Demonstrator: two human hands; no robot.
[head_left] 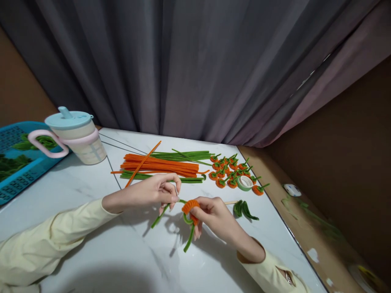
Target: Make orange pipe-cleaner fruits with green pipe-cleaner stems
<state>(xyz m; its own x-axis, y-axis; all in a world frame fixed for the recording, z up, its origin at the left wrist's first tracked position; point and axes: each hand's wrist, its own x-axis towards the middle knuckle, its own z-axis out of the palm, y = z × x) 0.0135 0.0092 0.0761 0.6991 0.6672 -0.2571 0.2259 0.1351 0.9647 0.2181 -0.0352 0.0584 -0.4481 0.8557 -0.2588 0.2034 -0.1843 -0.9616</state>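
Note:
Between the fingers of my right hand point(214, 215) is a curled orange pipe-cleaner piece point(191, 206), ribbed like a small pumpkin. A green pipe cleaner point(189, 239) loops through it, one end hanging below. My left hand point(161, 191) pinches the other stretch of green pipe cleaner point(160, 217), whose tip points down and left. Both hands are just above the white table, close together. Behind them lie a bundle of orange pipe cleaners point(161, 164) and green pipe cleaners point(186, 155), with one orange stem across the bundle.
Finished small orange pumpkins with green stems point(221, 183) cluster at the right, beside a roll of green tape point(244, 183). Dark green curled pieces point(244, 209) lie nearer. A lidded cup point(81, 138) and a blue basket point(27, 181) with greens stand left. A curtain point(189, 73) hangs behind.

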